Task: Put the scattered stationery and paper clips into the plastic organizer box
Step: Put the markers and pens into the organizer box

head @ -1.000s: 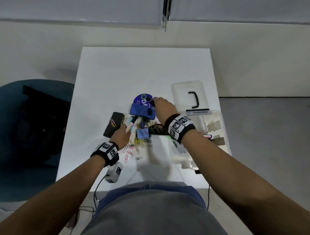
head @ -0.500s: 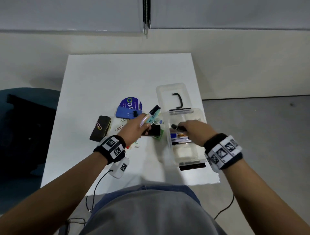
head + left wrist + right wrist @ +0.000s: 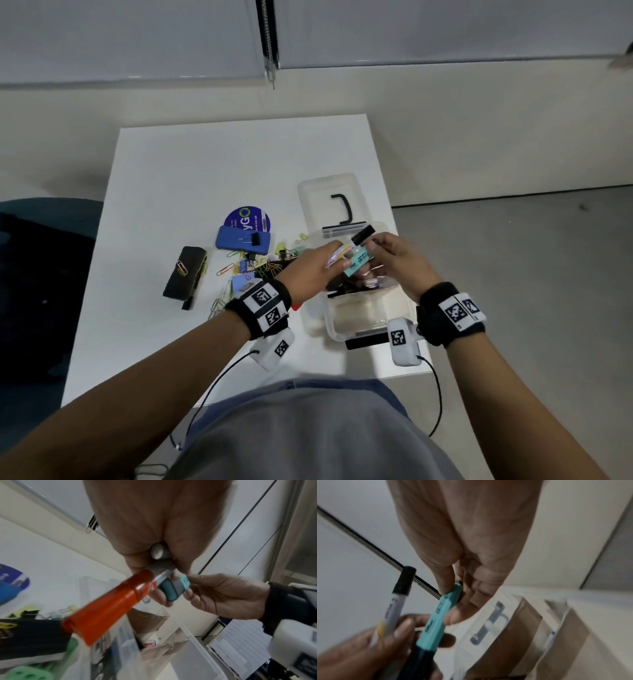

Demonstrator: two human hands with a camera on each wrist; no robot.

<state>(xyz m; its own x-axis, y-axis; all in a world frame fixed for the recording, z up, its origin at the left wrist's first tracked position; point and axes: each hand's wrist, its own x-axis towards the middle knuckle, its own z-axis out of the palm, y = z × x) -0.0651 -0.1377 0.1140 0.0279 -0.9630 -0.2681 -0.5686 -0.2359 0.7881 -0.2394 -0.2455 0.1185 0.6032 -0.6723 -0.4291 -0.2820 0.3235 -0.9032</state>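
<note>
**Markers changing hands above the half-filled box**

The left hand [image 3: 310, 265] holds a bundle of pens over the plastic organizer box [image 3: 368, 320]: a white marker with a black cap [image 3: 397, 601], a red-capped pen [image 3: 106, 609], and the lower end of a teal highlighter [image 3: 358, 263]. Its fingers are curled tight around the bundle. The right hand [image 3: 399, 260] pinches the top of the teal highlighter between thumb and fingertips [image 3: 443, 580], apparently drawing it out to drop it into the box.

By my reading, the job is partly done. A few pens and small items already lie in the box's far compartments, though the contents are too dim to name. The near compartment looks unfilled. Its clear lid [image 3: 330, 198] is flipped back, flat on the worktop [image 3: 191, 164].

Plenty is left. Coloured paper clips [image 3: 227, 269] and binder clips lie scattered left of the box, just beside a blue eraser-like block [image 3: 239, 238], a round purple card [image 3: 246, 217], and a black case [image 3: 185, 272] with clips on top.

Nothing blocks the box opening except the two hands themselves, crowded close together above it. The loose clips are small and tangled, and will likely need several pinches or a sweep.
</note>
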